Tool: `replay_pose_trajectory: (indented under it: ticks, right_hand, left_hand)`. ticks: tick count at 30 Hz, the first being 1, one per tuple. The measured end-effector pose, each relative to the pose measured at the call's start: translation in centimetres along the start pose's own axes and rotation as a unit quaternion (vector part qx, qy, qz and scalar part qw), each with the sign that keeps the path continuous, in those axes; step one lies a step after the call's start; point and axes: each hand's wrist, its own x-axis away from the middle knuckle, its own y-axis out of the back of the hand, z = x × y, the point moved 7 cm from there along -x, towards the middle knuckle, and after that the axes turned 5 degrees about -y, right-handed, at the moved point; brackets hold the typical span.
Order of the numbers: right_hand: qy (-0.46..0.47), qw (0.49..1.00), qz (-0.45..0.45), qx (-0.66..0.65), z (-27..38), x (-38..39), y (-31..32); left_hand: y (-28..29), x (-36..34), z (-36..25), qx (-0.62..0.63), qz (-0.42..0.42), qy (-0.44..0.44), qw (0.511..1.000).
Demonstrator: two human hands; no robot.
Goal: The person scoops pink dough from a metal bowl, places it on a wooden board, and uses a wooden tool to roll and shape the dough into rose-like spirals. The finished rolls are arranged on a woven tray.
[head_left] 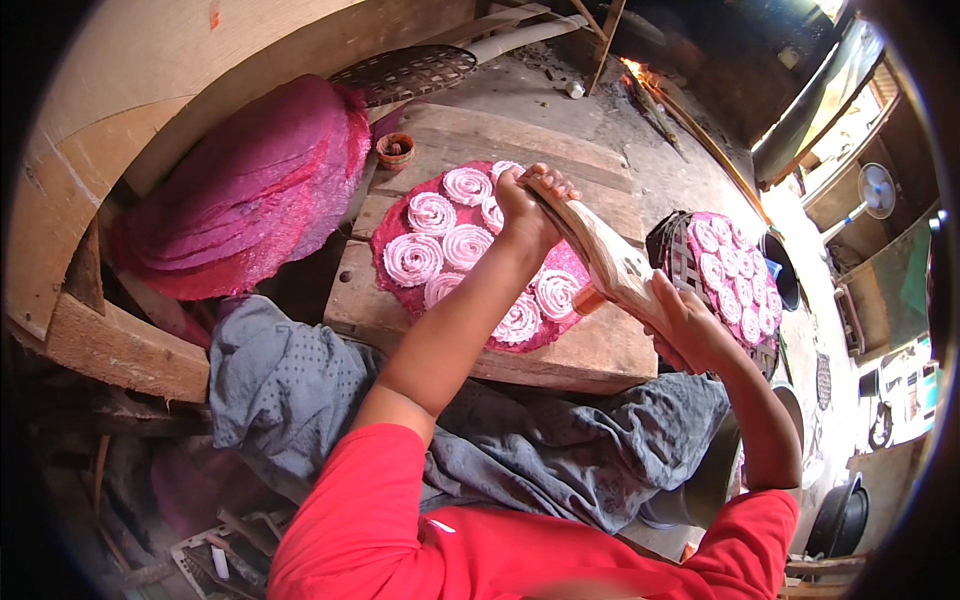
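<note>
My left hand (pixel 530 210) grips the upper end of a long pale bag (pixel 590 240) with an orange-brown cylindrical nozzle (pixel 592 298). Lower down, my right hand (pixel 680 330) has its fingers wrapped round the same bag, which lies diagonally above a pink, rough-edged round sheet (pixel 395 275). Several pale pink piped swirls (pixel 413 258) sit on that sheet, partly hidden by my left arm and the bag. The sheet rests on a low plank board (pixel 625 355), with a small orange-brown pot (pixel 396 151) at its far left corner.
A stack of pink sheets (pixel 230 190) is at left, beside a woven tray (pixel 405 72). More swirls lie on a basket (pixel 735 280) at right. A small fire (pixel 636 72) burns at the back. A standing fan (pixel 876 190) and dark tubs (pixel 840 515) are at right.
</note>
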Motion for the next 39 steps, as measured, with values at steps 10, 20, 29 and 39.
replay_pose_trajectory:
  ticks: [10,20,29,39]
  right_hand:
    - [0.174,0.789,0.316,-0.497,-1.6,-5.2,-4.4]
    - [0.125,0.910,0.266,-0.293,-2.9,-6.4,-7.1]
    - [0.344,0.916,-0.173,0.110,-6.1,-12.2,-5.9]
    - [0.417,0.897,-0.143,0.024,-1.1,-7.7,-3.5]
  left_hand:
    - [-1.7,-0.1,-1.3,0.124,0.141,0.040,0.981]
    - [-6.4,3.2,-3.5,0.085,0.171,-0.032,0.981]
    - [-7.9,4.3,-4.5,0.035,0.231,-0.015,0.972]
    - [-11.1,5.5,-5.9,-0.074,0.294,-0.029,0.953]
